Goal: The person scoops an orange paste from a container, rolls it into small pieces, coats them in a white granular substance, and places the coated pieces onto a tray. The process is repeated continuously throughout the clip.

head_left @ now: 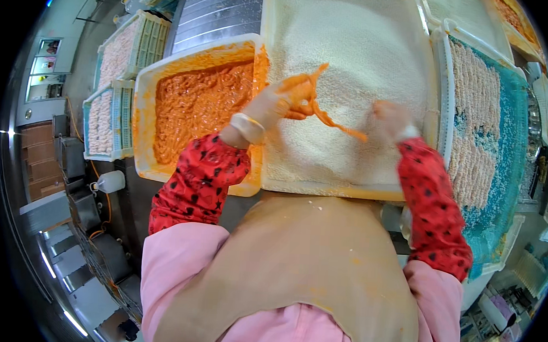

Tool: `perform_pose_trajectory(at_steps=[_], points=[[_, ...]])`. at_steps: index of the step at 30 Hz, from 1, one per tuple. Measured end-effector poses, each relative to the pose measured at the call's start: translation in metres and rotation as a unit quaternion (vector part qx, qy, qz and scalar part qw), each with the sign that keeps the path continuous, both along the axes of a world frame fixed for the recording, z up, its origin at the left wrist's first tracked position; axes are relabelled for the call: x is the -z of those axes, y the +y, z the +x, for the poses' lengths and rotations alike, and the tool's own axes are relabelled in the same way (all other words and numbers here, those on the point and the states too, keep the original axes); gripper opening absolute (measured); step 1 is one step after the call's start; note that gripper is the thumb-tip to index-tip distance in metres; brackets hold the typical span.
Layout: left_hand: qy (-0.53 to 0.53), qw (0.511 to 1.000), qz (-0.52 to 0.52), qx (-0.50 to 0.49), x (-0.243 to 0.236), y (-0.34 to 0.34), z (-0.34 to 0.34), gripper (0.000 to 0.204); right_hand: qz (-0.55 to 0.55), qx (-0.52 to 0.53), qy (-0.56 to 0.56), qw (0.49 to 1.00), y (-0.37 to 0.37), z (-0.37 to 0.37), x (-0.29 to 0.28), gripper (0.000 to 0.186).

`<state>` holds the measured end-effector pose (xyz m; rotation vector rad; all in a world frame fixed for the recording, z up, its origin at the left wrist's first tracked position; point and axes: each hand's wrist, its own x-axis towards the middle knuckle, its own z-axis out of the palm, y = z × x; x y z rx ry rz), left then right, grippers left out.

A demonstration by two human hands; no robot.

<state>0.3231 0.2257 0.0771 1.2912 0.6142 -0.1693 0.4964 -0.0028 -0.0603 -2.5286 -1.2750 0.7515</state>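
Observation:
My left hand (284,100), in a glove smeared orange, holds a bunch of orange battered strips (329,115) that dangle over the white crumb tray (341,190). My right hand (389,118), gloved and coated in crumbs, rests on the breadcrumbs (355,45) just right of the strips' lower ends. Both forearms wear red patterned sleeve covers over pink sleeves. To the left stands a tub (141,121) full of orange battered strips.
On the right a tray with a blue mesh liner (510,152) carries rows of breaded strips. More crates of breaded strips (114,94) stand at the far left beside a ribbed metal surface (217,10). A tan apron covers my front.

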Motion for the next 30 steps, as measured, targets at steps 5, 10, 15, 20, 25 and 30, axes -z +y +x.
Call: perform_pose_trajectory(at_steps=[5, 10, 15, 20, 25, 30], points=[[-0.006, 0.995, 0.104, -0.001, 0.034, 0.003, -0.028, 0.047, 0.219, 0.09, -0.016, 0.972, 0.08, -0.108, -0.007, 0.022], [-0.063, 0.961, 0.225, -0.148, 0.033, 0.052, -0.08, 0.031, 0.028, -0.016, -0.21, 0.977, 0.047, -0.116, -0.026, 0.043], [-0.055, 0.889, 0.438, -0.126, 0.059, 0.071, -0.086, 0.028, 0.102, 0.202, 0.143, 0.964, 0.088, -0.111, -0.032, 0.037], [0.119, 0.702, 0.702, -0.001, 0.108, 0.096, -0.096, 0.031, 0.354, 0.381, 0.663, 0.539, 0.044, -0.066, -0.059, 0.033], [0.17, 0.758, 0.627, 0.063, 0.146, 0.097, -0.127, 0.032, 0.517, 0.407, 0.573, 0.488, -0.076, -0.005, -0.118, 0.035], [0.048, 0.751, 0.658, 0.032, 0.109, 0.064, -0.089, 0.027, 0.593, 0.618, 0.101, 0.506, -0.196, 0.11, -0.138, 0.032]])
